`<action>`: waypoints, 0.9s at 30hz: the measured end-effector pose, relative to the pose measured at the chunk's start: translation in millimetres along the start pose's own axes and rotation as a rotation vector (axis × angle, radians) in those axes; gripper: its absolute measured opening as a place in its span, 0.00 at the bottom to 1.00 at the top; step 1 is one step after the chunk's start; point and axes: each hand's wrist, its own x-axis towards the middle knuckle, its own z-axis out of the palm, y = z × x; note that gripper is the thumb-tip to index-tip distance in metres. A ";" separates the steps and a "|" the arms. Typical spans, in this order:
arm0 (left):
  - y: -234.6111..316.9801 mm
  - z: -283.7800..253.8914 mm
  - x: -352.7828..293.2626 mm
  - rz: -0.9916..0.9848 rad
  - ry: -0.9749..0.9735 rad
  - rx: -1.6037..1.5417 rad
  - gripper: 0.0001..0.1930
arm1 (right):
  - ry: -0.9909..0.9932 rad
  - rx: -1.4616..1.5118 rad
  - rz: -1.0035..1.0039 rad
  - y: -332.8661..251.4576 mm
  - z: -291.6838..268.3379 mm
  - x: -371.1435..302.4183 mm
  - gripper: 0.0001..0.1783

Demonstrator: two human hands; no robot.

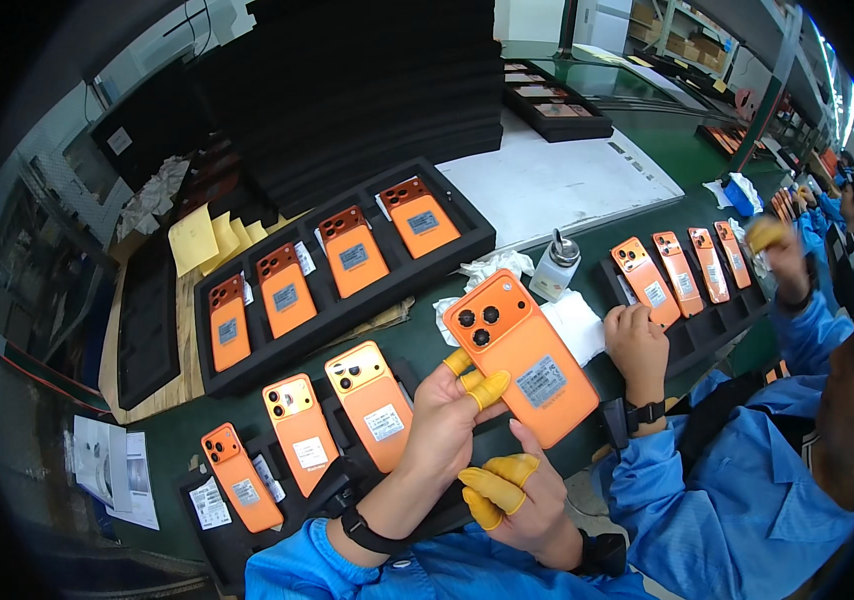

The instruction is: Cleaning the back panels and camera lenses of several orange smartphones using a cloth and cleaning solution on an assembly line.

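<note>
My left hand [452, 400], with yellow finger cots, grips an orange phone [557, 400] by its lower left edge. The phone is tilted, its back with three lenses and a grey label facing me. Just below its bottom edge is my right hand [532, 500]; its cot-covered fingers curl inward and its thumb points up towards the phone. I see nothing in those fingers, though the palm is hidden. Left of my left forearm, a black tray [207, 535] holds orange phones, including one [377, 405] beside my wrist. A larger black foam tray [457, 205] behind holds several more.
A metal-topped dispenser bottle [555, 270] stands behind the held phone beside white wipes [577, 325]. At right, a co-worker's hand [637, 345] rests by another phone tray [682, 345]. Tall stacked black trays [377, 90] rise behind. Yellow sheets [197, 240] and papers [127, 475] lie left.
</note>
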 end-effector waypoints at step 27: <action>9.2 -13.3 -6.9 0.051 0.067 0.048 0.21 | 0.101 0.111 0.032 0.5 0.6 -6.0 0.09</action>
